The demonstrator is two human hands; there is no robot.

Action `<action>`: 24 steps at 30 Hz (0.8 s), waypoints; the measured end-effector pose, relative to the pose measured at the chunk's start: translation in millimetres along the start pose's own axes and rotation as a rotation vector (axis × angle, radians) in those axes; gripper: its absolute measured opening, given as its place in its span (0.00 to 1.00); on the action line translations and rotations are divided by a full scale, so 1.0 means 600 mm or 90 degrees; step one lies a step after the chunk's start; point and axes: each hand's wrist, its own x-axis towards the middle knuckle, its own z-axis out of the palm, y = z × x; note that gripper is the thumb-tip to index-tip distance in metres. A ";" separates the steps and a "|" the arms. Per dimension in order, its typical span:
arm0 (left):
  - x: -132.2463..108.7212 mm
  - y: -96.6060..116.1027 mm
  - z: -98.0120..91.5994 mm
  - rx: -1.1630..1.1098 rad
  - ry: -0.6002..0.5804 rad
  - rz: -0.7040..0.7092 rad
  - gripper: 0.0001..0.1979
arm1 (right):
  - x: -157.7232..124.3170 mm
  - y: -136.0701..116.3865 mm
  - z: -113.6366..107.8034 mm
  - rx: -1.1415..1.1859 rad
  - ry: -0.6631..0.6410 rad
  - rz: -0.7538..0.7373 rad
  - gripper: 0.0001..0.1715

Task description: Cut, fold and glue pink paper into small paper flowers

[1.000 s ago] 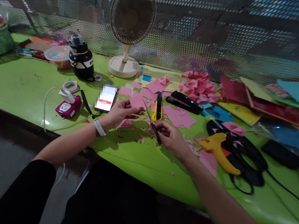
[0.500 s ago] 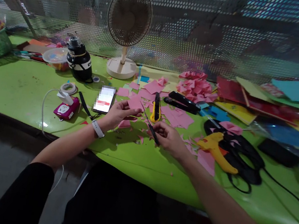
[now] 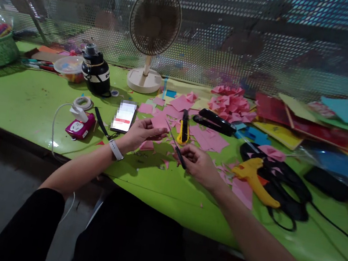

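Observation:
Between the fingers of my left hand (image 3: pixel 142 134) is a piece of pink paper (image 3: pixel 160 121). My right hand (image 3: pixel 197 163) grips black-handled scissors (image 3: pixel 181 156), whose thin blades point up and left to the edge of that paper. Just beyond the scissors lies a yellow and black utility knife (image 3: pixel 184 128). Pink paper squares (image 3: pixel 209 138) and small offcuts are scattered around both hands. To the left of my left hand rests a phone (image 3: pixel 124 116) with a lit screen.
A fan (image 3: pixel 144 81) and a black bottle (image 3: pixel 96 75) stand at the back. Folded pink pieces (image 3: pixel 231 106) are heaped behind a black stapler (image 3: pixel 214 121). At right lies a yellow glue gun (image 3: pixel 257 180) with its cord; at left, a purple power adapter (image 3: pixel 80 126).
The whole view has shifted slightly, so everything appears a little further right. Both hands keep their hold on the paper and the scissors, with hardly any movement between them.

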 end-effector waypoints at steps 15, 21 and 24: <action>0.001 -0.005 -0.001 0.007 -0.012 -0.016 0.18 | 0.001 0.005 -0.002 0.005 -0.011 0.001 0.32; 0.001 -0.006 0.001 0.011 -0.009 -0.017 0.16 | 0.000 0.016 -0.003 -0.002 -0.014 -0.008 0.29; 0.001 -0.008 0.000 0.005 -0.012 -0.017 0.17 | 0.001 0.017 -0.002 -0.009 -0.009 -0.010 0.29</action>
